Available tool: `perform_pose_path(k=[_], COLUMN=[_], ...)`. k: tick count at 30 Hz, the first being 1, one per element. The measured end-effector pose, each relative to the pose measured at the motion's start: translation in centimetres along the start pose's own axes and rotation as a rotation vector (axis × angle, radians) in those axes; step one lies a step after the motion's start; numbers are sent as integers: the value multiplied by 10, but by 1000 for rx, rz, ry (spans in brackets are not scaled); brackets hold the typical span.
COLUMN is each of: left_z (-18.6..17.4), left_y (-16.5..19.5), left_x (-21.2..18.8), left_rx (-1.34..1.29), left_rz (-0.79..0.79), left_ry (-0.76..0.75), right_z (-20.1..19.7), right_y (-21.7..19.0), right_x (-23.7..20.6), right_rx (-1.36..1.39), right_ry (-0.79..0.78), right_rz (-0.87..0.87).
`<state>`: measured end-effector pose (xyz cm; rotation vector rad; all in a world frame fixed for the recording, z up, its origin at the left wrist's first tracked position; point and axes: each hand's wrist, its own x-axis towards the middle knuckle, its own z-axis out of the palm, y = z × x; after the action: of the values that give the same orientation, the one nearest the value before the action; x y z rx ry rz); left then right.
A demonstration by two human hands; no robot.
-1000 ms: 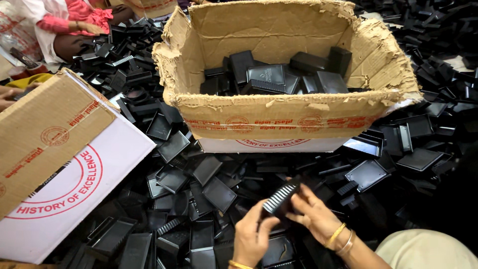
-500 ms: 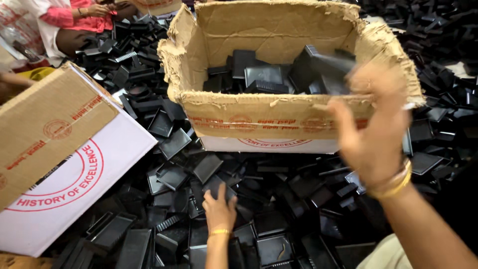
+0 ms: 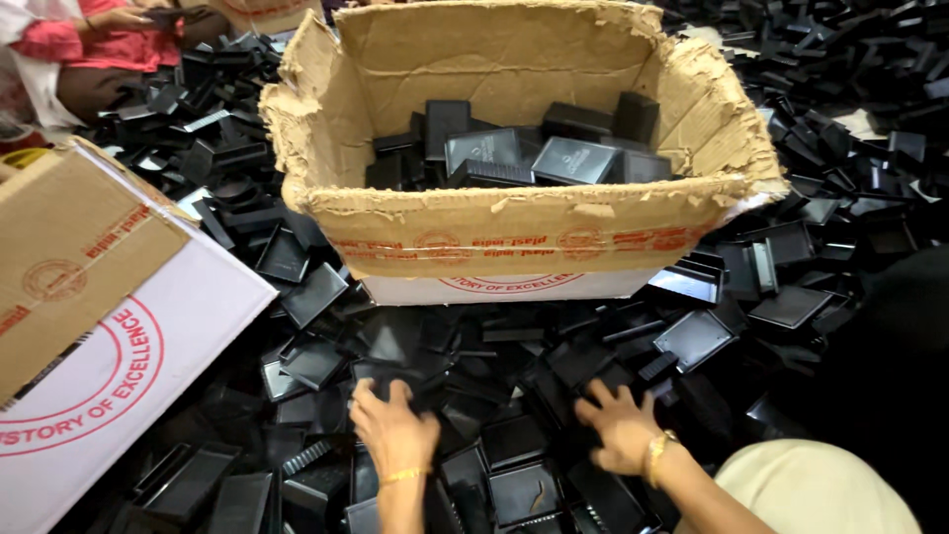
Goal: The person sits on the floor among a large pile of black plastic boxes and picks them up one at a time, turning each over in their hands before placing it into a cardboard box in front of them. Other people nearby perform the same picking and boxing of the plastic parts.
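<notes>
My left hand (image 3: 393,425) lies palm down on the pile of black plastic parts (image 3: 514,396), fingers spread over a flat black tray piece. My right hand (image 3: 621,427), with a gold bangle at the wrist, also rests palm down on the black pieces a little to the right. Neither hand visibly lifts or grips a piece. Just beyond both hands stands a torn open cardboard box (image 3: 514,222) with several black boxes (image 3: 534,153) lying inside it.
A second cardboard carton (image 3: 89,326) with red print lies tilted at the left. Black plastic parts cover the floor all around. Another person in red (image 3: 89,40) sits at the top left. My knee in pale cloth (image 3: 820,489) shows at the bottom right.
My right hand, which was raised near the box's front edge half a second ago, has dropped back to the pile. My left hand has stayed low on the black pieces.
</notes>
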<state>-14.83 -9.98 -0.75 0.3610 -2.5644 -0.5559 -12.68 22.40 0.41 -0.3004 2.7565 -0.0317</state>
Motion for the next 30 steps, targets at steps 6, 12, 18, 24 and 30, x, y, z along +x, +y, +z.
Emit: perform_pose_path(k=[6, 12, 18, 24, 30], left_z=[-51, -71, -78, -81, -82], left_y=[15, 60, 74, 74, 76], left_x=[-23, -41, -38, -36, -37], left_rx=[-73, -706, -1085, -1013, -1014], left_rz=[48, 475, 432, 451, 519], left_ry=[-569, -632, -594, -497, -544], right_z=[-52, -65, -57, -57, -50], right_y=[-30, -46, -55, -57, -58], right_x=[-43, -61, -54, -58, -60], right_rx=[191, 507, 1069, 1024, 903], right_ry=[282, 165, 142, 384, 459], right_rz=[-298, -498, -522, -577, -600])
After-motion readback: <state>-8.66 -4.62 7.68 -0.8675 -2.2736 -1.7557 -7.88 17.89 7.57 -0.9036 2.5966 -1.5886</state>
